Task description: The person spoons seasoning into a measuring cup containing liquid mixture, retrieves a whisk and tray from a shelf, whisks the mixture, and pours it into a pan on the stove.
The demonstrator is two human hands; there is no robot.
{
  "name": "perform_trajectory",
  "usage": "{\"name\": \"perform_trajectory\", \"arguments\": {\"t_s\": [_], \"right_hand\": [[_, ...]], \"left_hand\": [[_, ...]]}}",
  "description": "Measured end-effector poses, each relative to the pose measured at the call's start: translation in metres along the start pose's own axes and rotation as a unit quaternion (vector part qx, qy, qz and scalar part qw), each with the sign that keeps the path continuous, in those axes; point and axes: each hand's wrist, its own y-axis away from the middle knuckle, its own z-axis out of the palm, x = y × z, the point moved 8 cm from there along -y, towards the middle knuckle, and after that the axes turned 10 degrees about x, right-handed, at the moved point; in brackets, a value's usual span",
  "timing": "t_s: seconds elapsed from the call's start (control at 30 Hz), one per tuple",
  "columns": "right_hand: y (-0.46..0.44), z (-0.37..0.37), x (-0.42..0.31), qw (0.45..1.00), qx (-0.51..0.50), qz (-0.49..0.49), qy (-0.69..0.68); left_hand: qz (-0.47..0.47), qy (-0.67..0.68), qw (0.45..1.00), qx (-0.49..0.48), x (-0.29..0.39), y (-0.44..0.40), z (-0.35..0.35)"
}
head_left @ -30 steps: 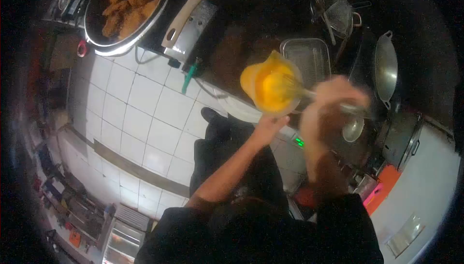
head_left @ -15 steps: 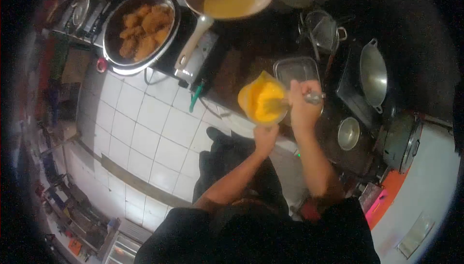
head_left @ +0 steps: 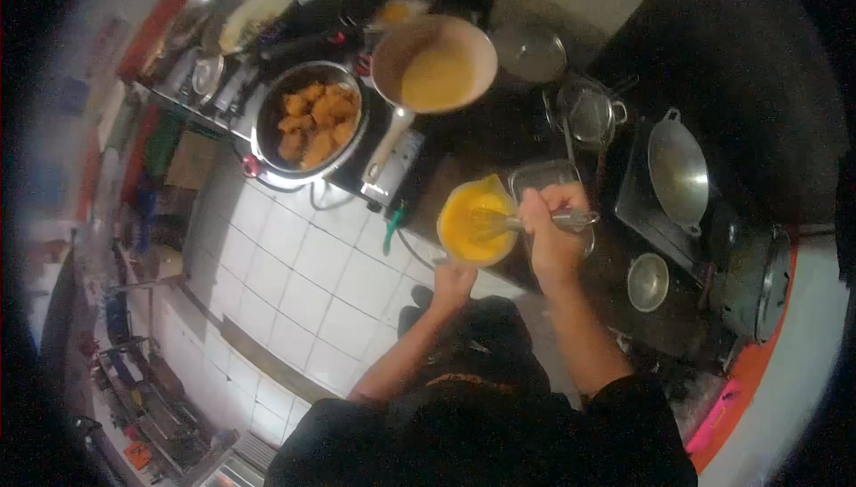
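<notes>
My left hand (head_left: pixel 456 287) is closed at the near side of a spouted pitcher (head_left: pixel 492 185), apparently around its handle, which the fingers hide. Bright yellow liquid (head_left: pixel 459 224) fills much of the pitcher, its spout facing away from me. A metal whisk (head_left: pixel 571 218) is gripped in my right hand (head_left: pixel 555 235), and its wire head dips into the liquid. Just beyond that hand, partly hidden by it, lies a clear rectangular container (head_left: pixel 544 173) on the dark counter.
Fried golden pieces (head_left: pixel 316 121) fill a metal bowl (head_left: pixel 261 121) at the left. Beside it a saucepan (head_left: pixel 481 63) holds pale yellow liquid, its handle pointing toward me. To the right are a wok (head_left: pixel 678 170), a small metal bowl (head_left: pixel 648 282) and strainers (head_left: pixel 588 117).
The view has shifted, so the counter items appear lower and more of the stove shows. The whisk, blurred before, now shows clearly in the liquid. Both hands keep their holds.
</notes>
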Motion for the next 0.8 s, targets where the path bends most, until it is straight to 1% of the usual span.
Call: {"name": "perform_trajectory", "arguments": {"t_s": [0.03, 0.07, 0.1, 0.13, 0.17, 0.2, 0.23, 0.27, 0.3, 0.37, 0.4, 0.43, 0.5, 0.53, 0.57, 0.63, 0.67, 0.73, 0.77, 0.8], "right_hand": [[-0.004, 0.005, -0.017, 0.999, -0.018, -0.029, -0.006], [-0.009, 0.008, -0.037, 0.999, -0.023, -0.038, -0.023], [-0.009, 0.022, -0.065, 0.992, -0.096, -0.033, -0.071], [-0.007, 0.034, -0.092, 0.978, -0.169, -0.030, -0.116], [-0.013, 0.036, -0.113, 0.975, -0.176, -0.040, -0.126], [-0.014, 0.048, -0.133, 0.962, -0.242, -0.063, -0.107], [-0.012, 0.058, -0.145, 0.945, -0.305, -0.084, -0.083], [-0.014, 0.066, -0.152, 0.939, -0.316, -0.084, -0.108], [-0.018, 0.072, -0.158, 0.937, -0.319, -0.090, -0.109], [-0.028, 0.085, -0.168, 0.939, -0.312, -0.069, -0.126], [-0.030, 0.089, -0.175, 0.943, -0.299, -0.101, -0.109], [-0.036, 0.097, -0.177, 0.942, -0.299, -0.108, -0.110], [-0.048, 0.116, -0.181, 0.933, -0.316, -0.129, -0.116], [-0.055, 0.124, -0.181, 0.935, -0.314, -0.143, -0.082], [-0.058, 0.129, -0.181, 0.936, -0.309, -0.148, -0.083], [-0.070, 0.142, -0.172, 0.948, -0.284, -0.141, -0.011], [-0.074, 0.148, -0.169, 0.949, -0.280, -0.146, -0.011], [-0.091, 0.150, -0.144, 0.971, -0.208, -0.105, 0.054], [-0.097, 0.155, -0.134, 0.972, -0.202, -0.110, 0.054], [-0.104, 0.155, -0.127, 0.981, -0.152, -0.114, 0.029]], "left_hand": [[0.016, -0.007, 1.000, 0.011, 0.021, -0.004, -0.013], [0.001, 0.005, 1.000, 0.004, 0.040, -0.004, -0.023], [-0.016, 0.017, 1.000, -0.004, 0.053, -0.004, -0.032], [-0.003, 0.032, 0.999, 0.013, 0.068, -0.008, -0.042], [0.011, 0.031, 0.999, 0.022, 0.082, -0.012, -0.054], [0.007, 0.029, 1.000, 0.006, 0.119, -0.013, -0.070], [-0.001, 0.028, 1.000, -0.013, 0.140, -0.014, -0.082], [-0.023, 0.053, 0.998, -0.007, 0.143, -0.021, -0.095], [-0.044, 0.080, 0.996, -0.002, 0.147, -0.030, -0.106], [-0.044, 0.062, 0.997, -0.005, 0.186, -0.044, -0.132], [-0.060, 0.085, 0.994, -0.016, 0.193, -0.054, -0.142], [-0.075, 0.108, 0.991, -0.029, 0.200, -0.066, -0.149], [-0.055, 0.116, 0.992, -0.010, 0.221, -0.090, -0.167], [-0.075, 0.142, 0.987, -0.024, 0.228, -0.102, -0.173], [-0.069, 0.139, 0.987, -0.028, 0.228, -0.116, -0.182], [-0.052, 0.042, 0.996, -0.066, 0.221, -0.152, -0.195], [-0.054, 0.030, 0.995, -0.076, 0.219, -0.167, -0.198], [-0.046, 0.024, 0.995, -0.080, 0.226, -0.190, -0.204], [-0.043, 0.019, 0.995, -0.083, 0.231, -0.201, -0.207], [-0.040, 0.016, 0.995, -0.095, 0.235, -0.212, -0.207]]}}
